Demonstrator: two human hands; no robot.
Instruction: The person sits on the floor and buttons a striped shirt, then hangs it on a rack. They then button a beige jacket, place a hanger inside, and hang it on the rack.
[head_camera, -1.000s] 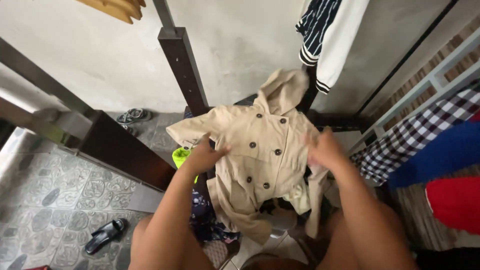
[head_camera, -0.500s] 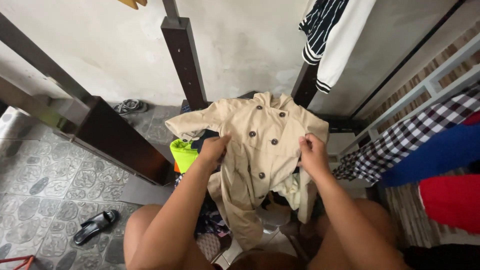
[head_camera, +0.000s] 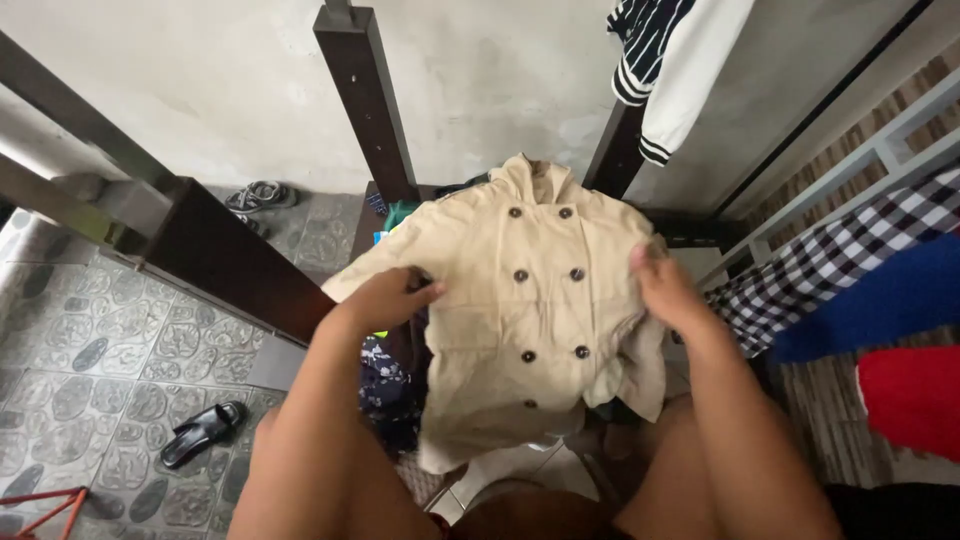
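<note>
Hemming the work in, a dark wooden post (head_camera: 368, 100) rises behind, a dark wooden rail (head_camera: 215, 250) slants along the left, and hanging clothes crowd the right: a striped black-and-white garment (head_camera: 665, 60) above, a checked cloth (head_camera: 830, 265), a blue cloth (head_camera: 880, 300) and a red one (head_camera: 910, 395). Open room is found only on the left, over the patterned tile floor (head_camera: 90, 350), where a black sandal (head_camera: 203, 432) lies. A beige double-breasted coat (head_camera: 535, 320) is spread front-up between the two arms, its collar toward the wall and its hem toward the knees, over a heap of other clothes. The left hand (head_camera: 385, 297) is closed on the coat's left sleeve edge, while the right hand (head_camera: 665, 285) is pressed on the coat's right side, fingers curled into the cloth
</note>
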